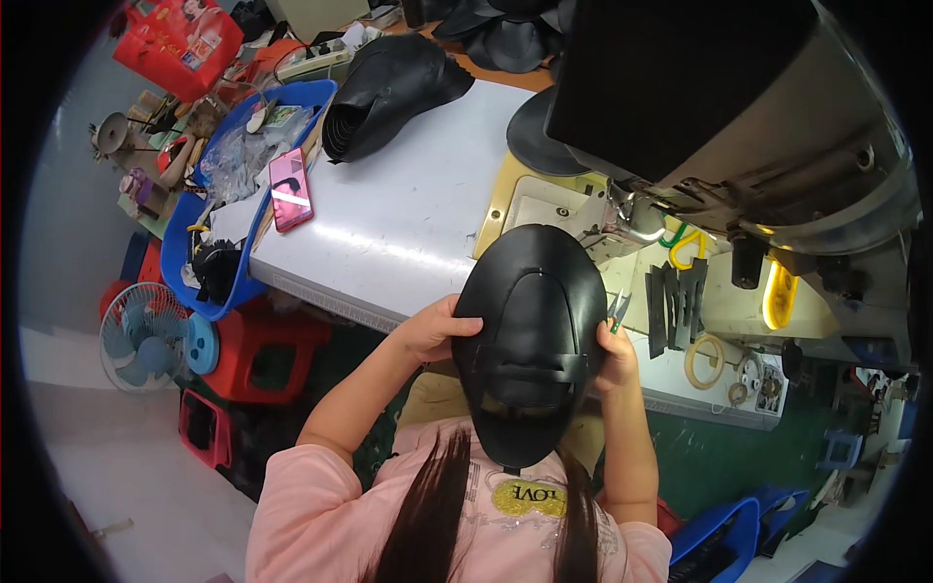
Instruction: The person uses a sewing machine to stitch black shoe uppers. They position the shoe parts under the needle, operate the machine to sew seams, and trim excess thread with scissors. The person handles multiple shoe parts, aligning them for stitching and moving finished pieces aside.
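Observation:
Between my two hands is a black leather shoe upper, held up in front of my chest with its rounded end pointing away from me. A stitched curved seam and a strap across it show on its face. My left hand grips the left edge, thumb on top. My right hand pinches the right edge, its other fingers hidden behind the leather. A small pair of thread snips sticks up by my right thumb; whether that hand also holds it I cannot tell. Just beyond the upper is the sewing machine.
A nested stack of black uppers lies on the white table. A phone rests at the table's left edge beside a blue basket. Black strips lie right of the machine. A fan and red stool stand left.

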Motion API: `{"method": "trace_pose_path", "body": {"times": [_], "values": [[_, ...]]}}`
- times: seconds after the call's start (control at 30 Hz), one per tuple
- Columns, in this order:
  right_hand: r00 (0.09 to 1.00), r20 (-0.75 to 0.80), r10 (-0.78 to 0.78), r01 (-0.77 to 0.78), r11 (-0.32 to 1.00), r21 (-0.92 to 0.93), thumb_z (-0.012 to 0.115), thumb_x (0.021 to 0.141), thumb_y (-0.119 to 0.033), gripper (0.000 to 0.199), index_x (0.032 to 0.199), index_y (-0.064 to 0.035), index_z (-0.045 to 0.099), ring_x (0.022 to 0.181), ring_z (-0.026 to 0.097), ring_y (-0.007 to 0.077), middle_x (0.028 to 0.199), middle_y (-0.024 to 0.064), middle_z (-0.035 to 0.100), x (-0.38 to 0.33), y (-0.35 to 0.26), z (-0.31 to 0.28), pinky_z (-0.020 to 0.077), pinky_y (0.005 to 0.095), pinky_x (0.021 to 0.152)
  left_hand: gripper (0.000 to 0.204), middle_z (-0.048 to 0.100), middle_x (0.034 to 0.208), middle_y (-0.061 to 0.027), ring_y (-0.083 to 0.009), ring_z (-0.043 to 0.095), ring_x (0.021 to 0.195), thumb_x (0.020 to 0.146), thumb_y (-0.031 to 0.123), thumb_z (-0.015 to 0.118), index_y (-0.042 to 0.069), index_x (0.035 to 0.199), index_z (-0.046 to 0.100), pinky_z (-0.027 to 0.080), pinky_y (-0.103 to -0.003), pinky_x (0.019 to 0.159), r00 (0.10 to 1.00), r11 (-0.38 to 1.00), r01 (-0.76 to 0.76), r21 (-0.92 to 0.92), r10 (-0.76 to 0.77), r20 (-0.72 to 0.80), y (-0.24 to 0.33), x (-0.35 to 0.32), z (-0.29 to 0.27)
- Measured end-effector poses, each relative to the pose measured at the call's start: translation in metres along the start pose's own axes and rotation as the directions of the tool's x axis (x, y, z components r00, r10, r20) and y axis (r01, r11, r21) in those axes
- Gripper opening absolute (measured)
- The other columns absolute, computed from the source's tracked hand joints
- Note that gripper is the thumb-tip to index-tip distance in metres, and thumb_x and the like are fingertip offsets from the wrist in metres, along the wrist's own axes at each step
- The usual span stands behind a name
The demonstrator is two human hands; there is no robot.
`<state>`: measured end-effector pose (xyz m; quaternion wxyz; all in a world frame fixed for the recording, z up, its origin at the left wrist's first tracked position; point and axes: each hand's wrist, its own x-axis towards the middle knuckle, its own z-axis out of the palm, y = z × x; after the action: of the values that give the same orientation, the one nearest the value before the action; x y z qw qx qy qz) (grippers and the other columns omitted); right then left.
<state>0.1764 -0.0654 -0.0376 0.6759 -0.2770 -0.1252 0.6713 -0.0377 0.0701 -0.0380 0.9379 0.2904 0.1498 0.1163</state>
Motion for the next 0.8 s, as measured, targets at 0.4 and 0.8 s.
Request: {"method": "trace_pose_path", "body": {"times": [0.4,0.8], "values": [[1.000,-0.011,-0.004,0.003,0.994,-0.114,0.063,0.072,-0.015,0.046,0.110,0.0010,0.045,0.087,0.057,0.0201,0.100,0.0104,0.056,0.019,0.002,0.003,0.0469,0.0318,0.076,0.046,0.055,0.106,-0.0120,-0.0175,0.053,0.098,0.078,0.017,0.057,-0.005,0.116,0.043,0.041,-0.028,0.086,0.984,0.933,-0.171,0.317,0.180,0.001,0.057,0.004,0.015],[0.903,-0.268,-0.335,0.059,0.717,-0.695,0.052,0.083,-0.016,0.018,0.071,-0.0050,0.046,0.040,0.032,0.0047,0.056,0.0081,0.052,0.021,0.001,-0.031,0.0222,0.0172,0.036,0.043,0.049,0.115,-0.0090,-0.0194,0.046,0.109,0.077,-0.001,0.049,0.000,0.119,0.039,0.035,-0.031,0.093,0.668,0.581,-0.721,0.379,0.728,0.155,0.193,-0.011,0.005]]}}
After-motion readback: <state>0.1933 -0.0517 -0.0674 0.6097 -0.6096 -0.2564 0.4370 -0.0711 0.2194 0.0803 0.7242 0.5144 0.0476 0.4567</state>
